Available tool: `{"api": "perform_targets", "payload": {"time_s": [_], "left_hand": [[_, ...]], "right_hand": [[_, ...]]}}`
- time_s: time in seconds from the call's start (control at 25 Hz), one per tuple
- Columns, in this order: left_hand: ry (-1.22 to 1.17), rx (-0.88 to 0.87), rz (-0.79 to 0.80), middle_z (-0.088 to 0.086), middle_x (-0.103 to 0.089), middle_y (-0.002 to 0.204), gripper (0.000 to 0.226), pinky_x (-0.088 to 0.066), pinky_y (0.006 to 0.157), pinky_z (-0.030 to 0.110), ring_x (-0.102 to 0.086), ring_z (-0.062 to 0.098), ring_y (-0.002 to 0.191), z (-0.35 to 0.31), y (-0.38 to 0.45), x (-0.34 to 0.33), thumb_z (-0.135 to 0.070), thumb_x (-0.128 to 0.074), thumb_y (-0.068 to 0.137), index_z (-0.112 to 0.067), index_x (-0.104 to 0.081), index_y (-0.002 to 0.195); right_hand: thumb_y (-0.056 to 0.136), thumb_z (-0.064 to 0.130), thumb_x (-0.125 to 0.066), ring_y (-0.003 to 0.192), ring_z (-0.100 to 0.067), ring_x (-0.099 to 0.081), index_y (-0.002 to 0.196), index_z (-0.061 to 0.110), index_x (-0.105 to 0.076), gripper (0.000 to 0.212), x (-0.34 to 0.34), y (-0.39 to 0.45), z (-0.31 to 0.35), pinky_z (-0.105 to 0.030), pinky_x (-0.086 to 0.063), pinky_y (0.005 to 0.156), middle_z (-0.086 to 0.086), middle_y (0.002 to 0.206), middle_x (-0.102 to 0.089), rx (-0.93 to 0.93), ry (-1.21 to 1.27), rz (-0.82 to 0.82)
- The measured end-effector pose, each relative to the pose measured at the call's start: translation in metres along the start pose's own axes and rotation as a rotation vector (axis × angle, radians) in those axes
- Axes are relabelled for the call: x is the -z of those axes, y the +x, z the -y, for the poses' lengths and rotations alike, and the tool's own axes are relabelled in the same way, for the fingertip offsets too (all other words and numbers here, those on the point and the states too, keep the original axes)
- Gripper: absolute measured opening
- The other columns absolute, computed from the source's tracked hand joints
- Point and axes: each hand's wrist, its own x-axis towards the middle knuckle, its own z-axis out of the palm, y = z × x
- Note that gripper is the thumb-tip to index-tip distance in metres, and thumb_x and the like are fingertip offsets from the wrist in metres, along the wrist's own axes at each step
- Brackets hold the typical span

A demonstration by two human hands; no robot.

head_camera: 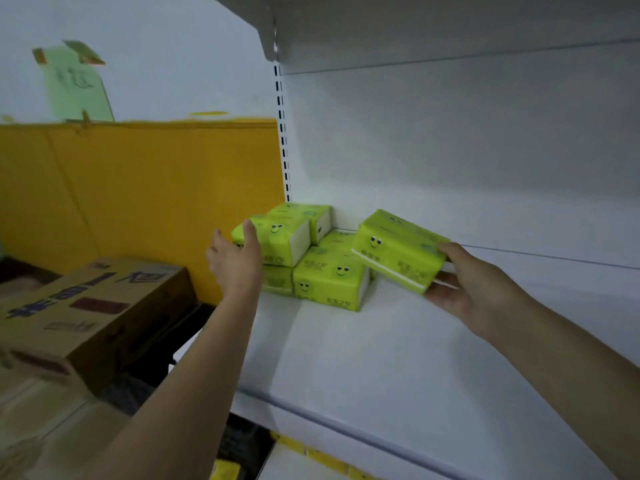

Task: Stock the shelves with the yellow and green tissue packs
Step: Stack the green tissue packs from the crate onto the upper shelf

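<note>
Several yellow-green tissue packs with smiley faces are stacked in the back left corner of the white shelf [381, 358]; the upper front pack [284, 242] lies on the left and a lower pack [329, 278] stands in front. My left hand [237, 261] is flat, fingers straight, against the left side of the stack. My right hand [467, 289] grips another tissue pack [398, 249] by its right end and holds it tilted just above the shelf, to the right of the stack.
A shelf board [450, 26] hangs overhead. A yellow panel [138, 188] stands to the left of the shelf upright [283, 133]. A brown cardboard box [86, 317] lies at lower left. Yellow items [225, 471] show below the shelf edge.
</note>
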Motion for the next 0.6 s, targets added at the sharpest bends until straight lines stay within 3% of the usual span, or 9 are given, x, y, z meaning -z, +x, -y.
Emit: {"api": "perform_targets", "payload": {"time_s": [0.16,0.32,0.48,0.6], "left_hand": [[-0.097,-0.042,0.012,0.011,-0.039,0.146,0.075,-0.031,0.112,0.049,-0.037,0.029,0.135,0.025,0.004,-0.030,-0.066,-0.034,0.092,-0.014,-0.032,0.146],[-0.120,-0.086,-0.018,0.003,-0.052,0.121,0.062,-0.040,0.100,0.046,-0.049,0.023,0.114,0.029,0.006,-0.034,-0.070,-0.033,0.089,-0.017,-0.048,0.119],[-0.112,-0.095,-0.039,-0.006,-0.053,0.110,0.050,-0.038,0.087,0.035,-0.050,0.016,0.100,0.032,0.004,-0.034,-0.072,-0.034,0.088,-0.024,-0.044,0.102],[-0.122,-0.095,0.003,-0.004,-0.054,0.115,0.052,-0.038,0.087,0.034,-0.051,0.018,0.106,0.028,0.001,-0.030,-0.071,-0.035,0.089,-0.026,-0.046,0.110]], "right_hand": [[0.097,0.033,-0.053,0.088,-0.022,-0.065,0.111,0.013,-0.062,0.027,-0.046,0.064,-0.003,-0.046,-0.055,0.088,-0.011,0.109,-0.066,0.082,-0.142,0.053],[0.082,0.069,-0.042,0.111,-0.029,-0.059,0.107,0.017,-0.066,0.062,-0.073,0.098,-0.028,-0.048,-0.045,0.102,-0.010,0.116,-0.066,0.217,-0.564,0.039],[0.097,0.060,-0.029,0.131,-0.027,-0.046,0.132,0.016,-0.056,0.063,-0.076,0.100,-0.038,-0.042,-0.034,0.111,-0.010,0.140,-0.053,0.204,-0.666,0.038],[0.096,0.063,-0.028,0.134,-0.023,-0.042,0.134,0.016,-0.054,0.067,-0.071,0.086,-0.029,-0.035,-0.031,0.109,-0.007,0.145,-0.048,0.168,-0.629,0.039]]}}
